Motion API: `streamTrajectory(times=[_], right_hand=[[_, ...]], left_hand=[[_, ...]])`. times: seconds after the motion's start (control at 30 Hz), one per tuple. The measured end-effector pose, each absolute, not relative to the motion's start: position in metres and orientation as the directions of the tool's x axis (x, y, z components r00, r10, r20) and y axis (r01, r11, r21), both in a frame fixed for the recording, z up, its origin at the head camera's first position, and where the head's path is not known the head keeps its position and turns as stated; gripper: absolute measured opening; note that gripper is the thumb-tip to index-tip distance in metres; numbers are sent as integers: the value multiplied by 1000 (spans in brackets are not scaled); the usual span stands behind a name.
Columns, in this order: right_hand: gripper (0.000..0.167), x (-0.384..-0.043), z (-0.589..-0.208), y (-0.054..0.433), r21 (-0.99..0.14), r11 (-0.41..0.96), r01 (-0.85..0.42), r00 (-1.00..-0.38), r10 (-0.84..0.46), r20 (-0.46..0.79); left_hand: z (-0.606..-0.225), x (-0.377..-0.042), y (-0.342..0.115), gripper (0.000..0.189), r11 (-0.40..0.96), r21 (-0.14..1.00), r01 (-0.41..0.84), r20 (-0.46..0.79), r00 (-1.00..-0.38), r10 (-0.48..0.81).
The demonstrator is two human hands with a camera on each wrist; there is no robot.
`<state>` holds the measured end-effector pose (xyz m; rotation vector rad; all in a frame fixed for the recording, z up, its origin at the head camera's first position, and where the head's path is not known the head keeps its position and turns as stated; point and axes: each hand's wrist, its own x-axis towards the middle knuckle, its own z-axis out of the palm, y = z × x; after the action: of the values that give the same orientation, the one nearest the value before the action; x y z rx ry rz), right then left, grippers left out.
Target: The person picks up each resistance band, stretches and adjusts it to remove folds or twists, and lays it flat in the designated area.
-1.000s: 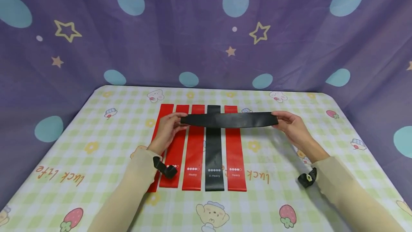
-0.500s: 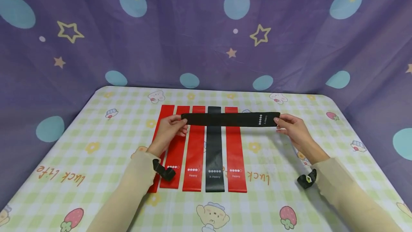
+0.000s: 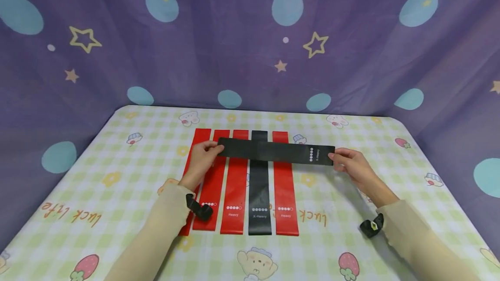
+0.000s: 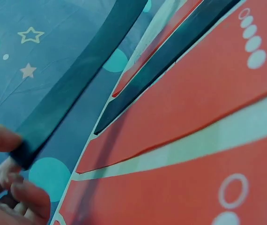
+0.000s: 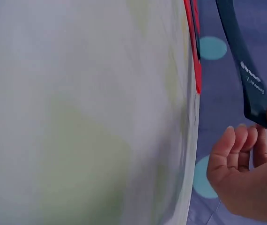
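A black resistance band (image 3: 273, 151) marked X-Heavy is stretched out flat in the air between both hands. My left hand (image 3: 202, 159) pinches its left end, and my right hand (image 3: 353, 166) pinches the other end beside the printed dots. Below it, a second black band (image 3: 259, 194) lies on the table among several red bands, such as the red band (image 3: 234, 190) marked Heavy. The held band hides part of the ones beneath. In the left wrist view the thumb and fingers grip the black band's end (image 4: 28, 150); the right wrist view shows the other end (image 5: 257, 101) pinched.
The table (image 3: 129, 246) wears a green checked cloth with cartoon prints. A purple curtain (image 3: 234, 47) with stars and blue ovals hangs behind it. Each wrist carries a small black camera, like the left wrist camera (image 3: 203, 210).
The held black band has turned over so its printed X-Heavy side shows. Both hands keep hold; the right end has since dropped slightly toward me.
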<state>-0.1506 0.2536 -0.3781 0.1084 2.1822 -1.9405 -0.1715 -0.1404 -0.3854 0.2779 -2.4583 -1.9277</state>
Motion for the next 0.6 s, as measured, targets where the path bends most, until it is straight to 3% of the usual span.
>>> streamTrajectory(times=[0.17, 0.27, 0.37, 0.6], right_hand=[[8, -137, -378, 246, -961, 123, 248, -944, -193, -268], [9, -129, -376, 242, -958, 108, 266, -926, -246, -285], [1, -122, -375, 238, -956, 127, 265, -909, -297, -291], [25, -106, -379, 232, -943, 173, 284, -870, -367, -330]], left_hand=[[-382, -180, -134, 29, 187, 968, -164, -123, -969, -216], [-381, -188, -131, 29, 140, 975, -174, -143, -968, -204], [-378, -196, -128, 28, 64, 979, -195, -181, -968, -173], [-369, -213, -114, 40, -39, 951, -306, -308, -948, -78]])
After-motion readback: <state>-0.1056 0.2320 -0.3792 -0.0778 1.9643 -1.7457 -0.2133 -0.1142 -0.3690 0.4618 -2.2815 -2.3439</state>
